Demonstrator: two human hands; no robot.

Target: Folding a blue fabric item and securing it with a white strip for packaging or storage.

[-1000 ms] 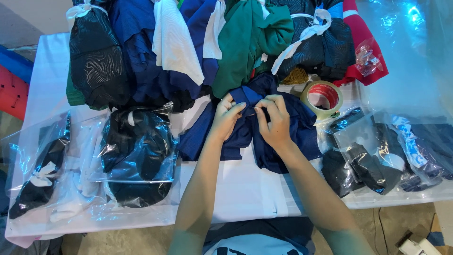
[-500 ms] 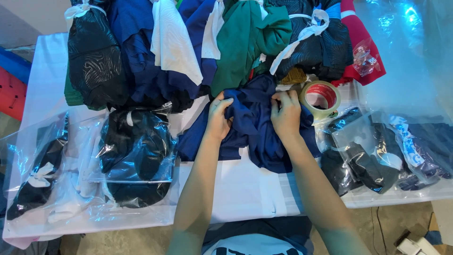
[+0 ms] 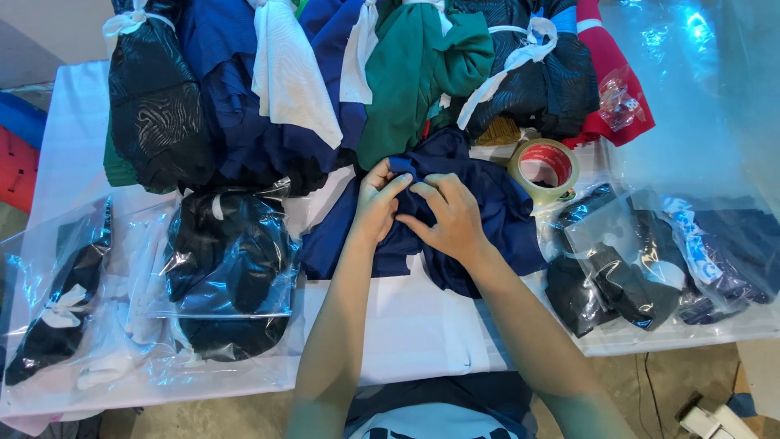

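Surface: white table [image 3: 422, 325] stood crowded with garments and clear bags; bare floor showed along the near edge.
Garment: navy blue cloth [image 3: 487, 211] lay bunched at the table's middle, just in front of the heaped clothing.
Left hand: left hand [image 3: 375, 203] rested on the cloth's left side, fingers curled and pinching a fold.
Right hand: right hand [image 3: 448, 218] lay across the cloth, fingertips meeting the left hand's and gripping the same fold.
Hidden: fingertips were partly buried in the fabric, so the exact pinch could not be made out; the cloth's shape as a garment was unclear.
Cut off: heap of clothes [image 3: 325, 81] at the far edge ran out of view at the top; bagged dark garments [image 3: 231, 260] overlapped, contents hard to tell.
Nearby: tape roll [image 3: 543, 169] sat just right of the cloth.
Change: half a second before, the hands were apart on either side of the cloth; they had since come together at its left.
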